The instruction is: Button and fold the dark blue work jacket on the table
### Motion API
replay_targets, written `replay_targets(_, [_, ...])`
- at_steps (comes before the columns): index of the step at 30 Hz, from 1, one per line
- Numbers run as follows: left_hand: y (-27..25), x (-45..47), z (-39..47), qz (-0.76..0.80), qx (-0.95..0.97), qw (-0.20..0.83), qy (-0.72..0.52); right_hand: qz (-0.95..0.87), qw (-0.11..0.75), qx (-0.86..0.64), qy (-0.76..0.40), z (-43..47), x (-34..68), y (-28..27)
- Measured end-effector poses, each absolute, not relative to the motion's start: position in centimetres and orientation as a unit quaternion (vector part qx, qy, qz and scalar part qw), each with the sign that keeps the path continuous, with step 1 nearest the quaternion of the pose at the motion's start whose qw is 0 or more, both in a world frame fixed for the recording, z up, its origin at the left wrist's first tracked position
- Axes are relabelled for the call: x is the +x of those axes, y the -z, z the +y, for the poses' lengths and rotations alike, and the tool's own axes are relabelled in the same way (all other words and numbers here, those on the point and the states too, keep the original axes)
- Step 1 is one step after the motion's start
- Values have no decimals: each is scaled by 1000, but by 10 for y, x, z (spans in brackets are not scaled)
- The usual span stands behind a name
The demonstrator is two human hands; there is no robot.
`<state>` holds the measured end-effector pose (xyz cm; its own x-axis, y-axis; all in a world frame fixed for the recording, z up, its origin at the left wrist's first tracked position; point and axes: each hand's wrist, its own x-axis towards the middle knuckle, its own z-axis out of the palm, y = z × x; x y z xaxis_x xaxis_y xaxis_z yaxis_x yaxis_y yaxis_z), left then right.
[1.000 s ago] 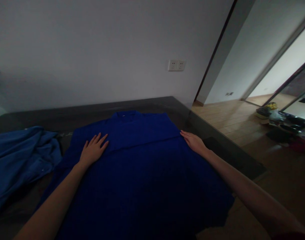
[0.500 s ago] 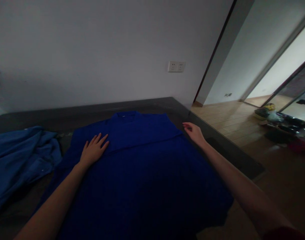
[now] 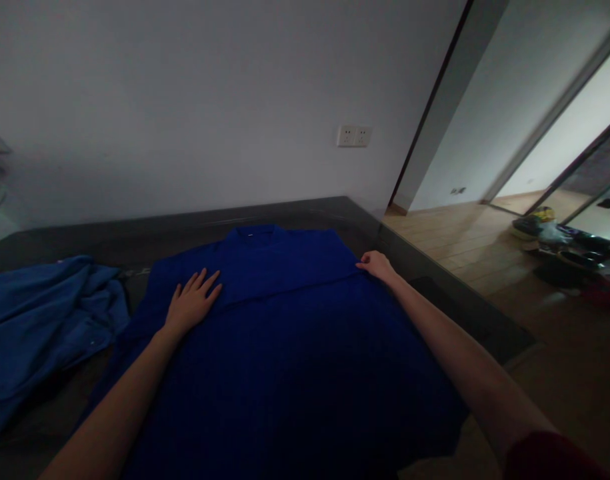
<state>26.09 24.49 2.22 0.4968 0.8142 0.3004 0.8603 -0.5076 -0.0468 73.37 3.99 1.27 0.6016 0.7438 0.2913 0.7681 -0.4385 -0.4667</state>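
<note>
A deep blue garment (image 3: 285, 333) is laid flat over a dark table (image 3: 295, 210), filling the centre and lower middle of the frame; soft matte cloth, little texture readable in the dim light. Its collar sits at the far edge, centre of frame, and a horizontal fold line is seen running across the upper part from left of centre to right of centre. The near hem is lost in shadow at the bottom.

The left hand (image 3: 192, 301) is placed palm down on the garment, left of centre, fingers spread and flat, just below the fold line. The right hand (image 3: 377, 265) is set at the garment's right edge, right of centre, at the end of the fold line; fingers are drawn together and curled onto the cloth edge, but a real pinch cannot be told from this angle. A dark red sleeve cuff (image 3: 549, 457) is seen at the lower right corner.

A second blue garment (image 3: 39, 327), lighter and crumpled in soft folds, is heaped at the left of the frame, just beside the flat one. Bare dark tabletop is left as a strip along the far edge and at the right side, up to the table's straight right edge. Beyond that edge, wooden floor (image 3: 449, 233) is open at the right. A white double socket (image 3: 353, 136) is mounted on the plain pale wall, above centre. Blurred clutter (image 3: 569, 247) lies on the floor at the far right
</note>
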Motion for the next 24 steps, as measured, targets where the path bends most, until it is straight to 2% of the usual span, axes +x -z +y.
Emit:
replay_targets(8, [-22, 260, 245, -482, -862, 93, 126, -455, 279, -845, -16, 42, 740, -16])
replay_targets(16, [-21, 261, 244, -481, -861, 98, 133, -447, 250, -855, 78, 26, 727, -13])
replay_targets(21, [-21, 261, 245, -485, -860, 93, 132, -453, 281, -833, 147, 24, 717, -34])
replay_targets(24, [-21, 262, 246, -485, -860, 89, 128, -523, 305, -776, 177, 37, 700, -41])
